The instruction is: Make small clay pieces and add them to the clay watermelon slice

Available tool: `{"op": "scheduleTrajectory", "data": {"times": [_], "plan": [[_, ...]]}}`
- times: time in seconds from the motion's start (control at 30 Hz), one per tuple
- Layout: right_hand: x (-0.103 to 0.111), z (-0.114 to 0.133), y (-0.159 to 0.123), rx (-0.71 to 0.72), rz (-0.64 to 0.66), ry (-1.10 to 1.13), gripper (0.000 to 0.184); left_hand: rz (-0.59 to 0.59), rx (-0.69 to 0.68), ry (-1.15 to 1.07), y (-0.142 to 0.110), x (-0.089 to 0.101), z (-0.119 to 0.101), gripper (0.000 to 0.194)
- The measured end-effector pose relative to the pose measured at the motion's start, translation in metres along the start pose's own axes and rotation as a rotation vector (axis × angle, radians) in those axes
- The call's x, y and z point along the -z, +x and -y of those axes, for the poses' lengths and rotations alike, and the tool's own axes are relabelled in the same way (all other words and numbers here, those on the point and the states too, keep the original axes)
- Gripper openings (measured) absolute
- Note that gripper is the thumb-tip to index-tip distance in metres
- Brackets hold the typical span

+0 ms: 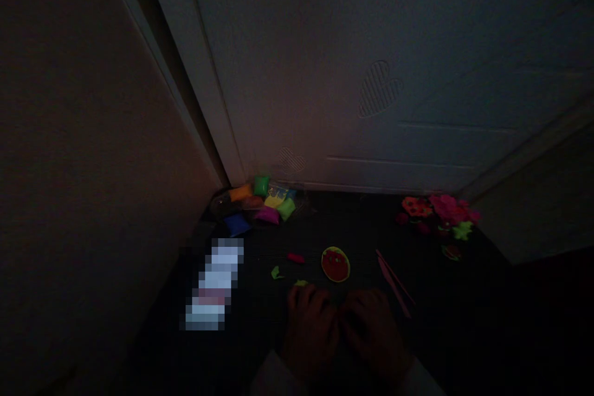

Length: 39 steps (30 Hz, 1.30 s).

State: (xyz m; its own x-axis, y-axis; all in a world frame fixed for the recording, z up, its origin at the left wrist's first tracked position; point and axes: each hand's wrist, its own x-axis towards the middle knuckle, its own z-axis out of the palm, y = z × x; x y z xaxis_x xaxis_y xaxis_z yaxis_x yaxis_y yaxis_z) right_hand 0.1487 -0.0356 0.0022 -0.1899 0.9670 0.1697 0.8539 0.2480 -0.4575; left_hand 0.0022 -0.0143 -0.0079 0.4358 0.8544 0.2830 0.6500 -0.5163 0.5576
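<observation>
The scene is very dark. My left hand (310, 328) and my right hand (371, 328) rest close together on a dark mat (417, 284), fingers curled and pressed toward each other. What they hold between them is hidden. A small yellow-green clay bit (301, 283) lies at my left fingertips. Just beyond the hands sits a round red clay disc with a yellow-green rim (335, 264). Thin pink modelling sticks (393, 281) lie to the right of my right hand.
A pile of coloured clay packets (262, 201) sits in the far left corner. Finished pink, red and green clay flowers (439, 216) stand at the far right. A small pink piece (296, 257) and a green scrap (276, 273) lie nearby. A white door (371, 74) rises behind.
</observation>
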Motion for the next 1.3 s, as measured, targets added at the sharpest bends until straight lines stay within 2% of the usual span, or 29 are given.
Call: {"op": "scheduleTrajectory", "data": {"times": [0.23, 0.93, 1.07, 1.17, 1.3], "plan": [[0.001, -0.005, -0.001, 0.01, 0.068, -0.027, 0.007, 0.009, -0.008, 0.034, -0.001, -0.001, -0.001, 0.008], [0.001, -0.003, 0.002, -0.029, 0.087, -0.037, 0.008, 0.005, -0.002, 0.013, -0.003, -0.008, 0.003, 0.009], [0.002, 0.002, 0.004, -0.044, 0.04, -0.027, 0.008, -0.032, -0.013, 0.059, -0.002, -0.009, 0.004, 0.008], [0.003, 0.004, 0.004, -0.059, -0.004, -0.011, 0.01, -0.054, -0.03, 0.078, 0.0, -0.007, 0.004, 0.008], [0.006, 0.005, 0.005, -0.075, 0.031, 0.029, 0.01, -0.028, -0.065, 0.113, 0.003, 0.001, 0.002, 0.013]]}}
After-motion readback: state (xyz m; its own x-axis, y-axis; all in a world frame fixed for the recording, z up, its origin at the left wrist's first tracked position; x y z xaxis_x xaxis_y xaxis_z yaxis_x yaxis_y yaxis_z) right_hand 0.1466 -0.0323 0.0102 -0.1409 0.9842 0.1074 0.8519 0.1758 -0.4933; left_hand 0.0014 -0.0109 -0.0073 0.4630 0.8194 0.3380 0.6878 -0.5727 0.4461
